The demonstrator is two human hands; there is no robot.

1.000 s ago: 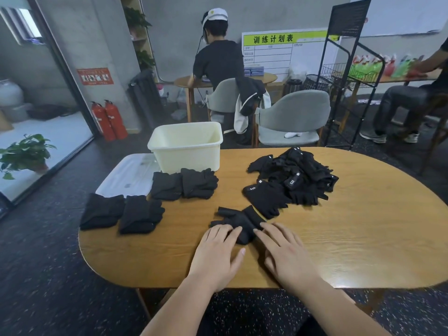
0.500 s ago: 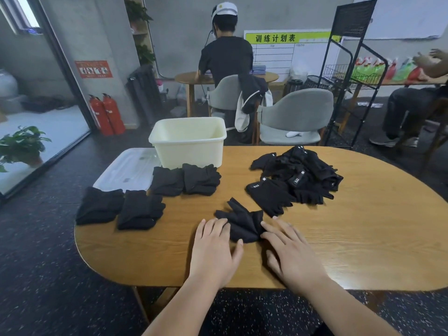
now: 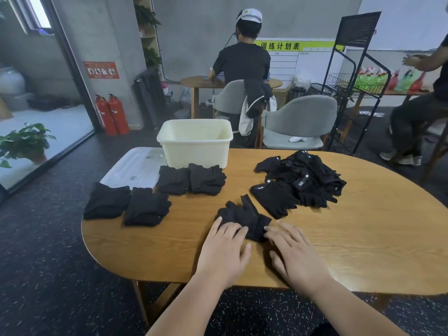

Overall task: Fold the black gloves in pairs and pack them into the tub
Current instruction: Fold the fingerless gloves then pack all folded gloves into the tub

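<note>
A pair of black gloves (image 3: 244, 215) lies on the wooden table (image 3: 339, 238) in front of me, fingers pointing away. My left hand (image 3: 224, 251) rests flat with its fingertips on the pair's near left edge. My right hand (image 3: 294, 253) lies flat beside it, fingertips touching the near right edge. A loose heap of black gloves (image 3: 300, 180) sits to the right. Several folded pairs lie to the left: two near the tub (image 3: 191, 179) and two at the table's left edge (image 3: 126, 204). The cream tub (image 3: 196, 141) stands at the far edge and looks empty.
A clear lid (image 3: 134, 167) lies left of the tub. Two grey chairs (image 3: 298, 122) stand behind the table. A person in black stands at a round table behind them. A black wire rack (image 3: 351, 81) and a seated person are at the right.
Both hands have stayed on the near edge of the pair, which has shifted slightly and looks more bunched under the fingertips. The view has tilted a little.
</note>
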